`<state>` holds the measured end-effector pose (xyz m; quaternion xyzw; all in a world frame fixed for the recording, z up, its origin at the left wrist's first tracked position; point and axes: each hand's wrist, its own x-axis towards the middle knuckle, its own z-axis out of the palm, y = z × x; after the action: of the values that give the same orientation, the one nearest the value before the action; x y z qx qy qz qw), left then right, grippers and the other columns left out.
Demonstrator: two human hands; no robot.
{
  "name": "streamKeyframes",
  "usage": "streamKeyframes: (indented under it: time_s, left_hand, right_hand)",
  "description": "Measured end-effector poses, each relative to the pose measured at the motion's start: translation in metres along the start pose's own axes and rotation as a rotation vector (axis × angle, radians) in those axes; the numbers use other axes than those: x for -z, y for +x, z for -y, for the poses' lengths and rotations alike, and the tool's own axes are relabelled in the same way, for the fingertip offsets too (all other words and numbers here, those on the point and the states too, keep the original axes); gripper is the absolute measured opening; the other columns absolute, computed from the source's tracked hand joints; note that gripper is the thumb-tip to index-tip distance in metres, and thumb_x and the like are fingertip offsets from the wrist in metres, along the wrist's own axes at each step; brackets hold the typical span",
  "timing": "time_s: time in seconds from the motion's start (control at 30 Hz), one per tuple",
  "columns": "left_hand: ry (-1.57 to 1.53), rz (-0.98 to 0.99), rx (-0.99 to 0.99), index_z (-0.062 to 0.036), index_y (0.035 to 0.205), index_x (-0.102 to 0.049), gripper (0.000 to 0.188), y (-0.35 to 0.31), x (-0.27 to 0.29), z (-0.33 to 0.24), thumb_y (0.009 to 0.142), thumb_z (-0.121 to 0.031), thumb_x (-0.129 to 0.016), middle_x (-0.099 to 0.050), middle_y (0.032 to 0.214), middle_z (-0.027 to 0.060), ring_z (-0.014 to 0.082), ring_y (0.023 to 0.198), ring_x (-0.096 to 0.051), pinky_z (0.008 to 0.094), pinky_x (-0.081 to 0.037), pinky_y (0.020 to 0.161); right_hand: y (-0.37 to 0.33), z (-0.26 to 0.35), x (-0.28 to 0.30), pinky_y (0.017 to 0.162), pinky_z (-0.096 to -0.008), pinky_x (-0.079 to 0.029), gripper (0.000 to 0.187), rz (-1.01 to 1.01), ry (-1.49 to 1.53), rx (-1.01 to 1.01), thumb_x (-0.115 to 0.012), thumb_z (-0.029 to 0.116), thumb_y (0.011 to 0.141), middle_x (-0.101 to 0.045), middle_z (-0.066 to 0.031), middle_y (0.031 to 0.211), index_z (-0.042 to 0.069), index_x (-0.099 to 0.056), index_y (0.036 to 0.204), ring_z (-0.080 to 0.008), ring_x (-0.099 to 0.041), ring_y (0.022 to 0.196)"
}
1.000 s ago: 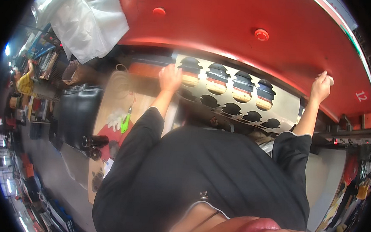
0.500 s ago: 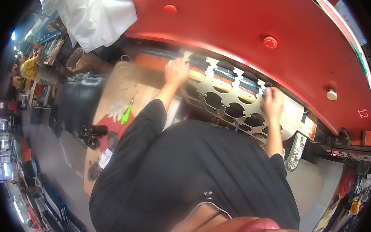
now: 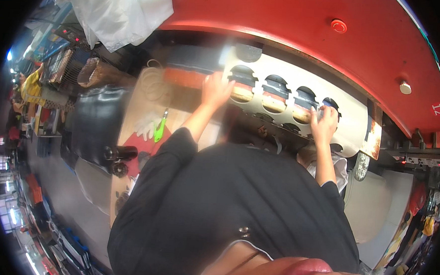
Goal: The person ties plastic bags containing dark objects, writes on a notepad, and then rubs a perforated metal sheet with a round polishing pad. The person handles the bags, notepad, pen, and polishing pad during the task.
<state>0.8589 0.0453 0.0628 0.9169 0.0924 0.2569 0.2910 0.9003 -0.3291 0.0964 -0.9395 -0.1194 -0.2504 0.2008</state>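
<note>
A cream sheet [image 3: 348, 119] with round notched cut-outs lies across the bed of a red machine. Its near part bends down over the front edge. My left hand [image 3: 216, 91] is closed on the sheet's left edge, fingertips partly out of sight. At the right end of a row of holes, my right hand [image 3: 324, 124] grips the rim of a cut-out between bent fingers. Through the holes show dark, orange and pale layers of the bed. A dark grey rounded piece [image 3: 248, 53] lies at the sheet's far left edge.
The red machine front [image 3: 286, 21] with a red push button [image 3: 339, 26] rises beyond the sheet. On the wooden table [image 3: 131, 128] at left lie a green-handled cutter [image 3: 160, 129], a pale glove [image 3: 146, 127] and dark cylinders [image 3: 120, 153]. A clear plastic bag [image 3: 122, 13] hangs at upper left.
The sheet has slid away from me, further under the red machine, so less hangs down in front. Both hands are still on it; the right has shifted its fingers to a cut-out's rim.
</note>
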Motion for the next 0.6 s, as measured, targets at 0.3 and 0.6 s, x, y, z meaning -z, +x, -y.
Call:
streamKeyframes:
  time_s: [0.3, 0.6]
  left_hand:
    - [0.003, 0.017, -0.278, -0.0014, 0.118, -0.058, 0.054, -0.061, 0.064, -0.011, 0.078, -0.034, -0.073, -0.055, 0.123, 0.0202, 0.0406, 0.115, -0.050, 0.0504, -0.040, 0.097]
    - [0.012, 0.264, -0.335, -0.0039, 0.125, -0.058, 0.058, -0.130, 0.118, -0.014, 0.077, -0.033, -0.073, -0.057, 0.127, 0.0178, 0.0389, 0.122, -0.051, 0.0509, -0.034, 0.108]
  right_hand:
    - [0.029, 0.169, -0.049, 0.107, -0.0443, -0.038, 0.061, 0.123, 0.279, 0.080, -0.071, 0.032, 0.082, -0.053, -0.0240, 0.128, 0.001, -0.050, 0.130, -0.0381, -0.049, 0.122]
    - [-0.034, 0.279, -0.035, 0.103, -0.0583, -0.035, 0.072, 0.429, 0.036, 0.049, -0.073, 0.038, 0.068, -0.037, -0.0192, 0.146, 0.019, -0.055, 0.135, -0.0519, -0.036, 0.126]
